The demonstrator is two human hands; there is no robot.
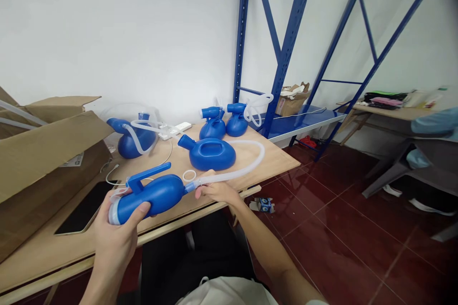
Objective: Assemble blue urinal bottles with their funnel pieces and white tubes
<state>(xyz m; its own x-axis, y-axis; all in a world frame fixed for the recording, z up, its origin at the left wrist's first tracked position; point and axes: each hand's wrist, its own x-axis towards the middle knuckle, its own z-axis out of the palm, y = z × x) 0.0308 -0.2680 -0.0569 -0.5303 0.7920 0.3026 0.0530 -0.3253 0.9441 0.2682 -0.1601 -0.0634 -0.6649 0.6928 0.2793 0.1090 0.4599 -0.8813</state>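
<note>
My left hand [119,224] is wrapped round a blue urinal cup [162,195] with a handle on top and a whitish cap on its near end. A clear tube [229,175] joins the cup's narrow far end. My right hand [216,191] grips that tube close to the joint, and its fingertips are partly hidden. From there the tube loops to the right and back behind a blue urinal bottle [213,156] lying on the table, its neck pointing left. A white ring [189,175] lies between the cup and the bottle.
On the wooden table [275,155], more blue bottles with tubes [130,143] stand at the back. A cardboard box [53,157] and a phone [84,207] lie left, beside a power strip [175,130] and cables. Blue shelving [282,66] rises on the right. A small carton [265,205] is on the floor.
</note>
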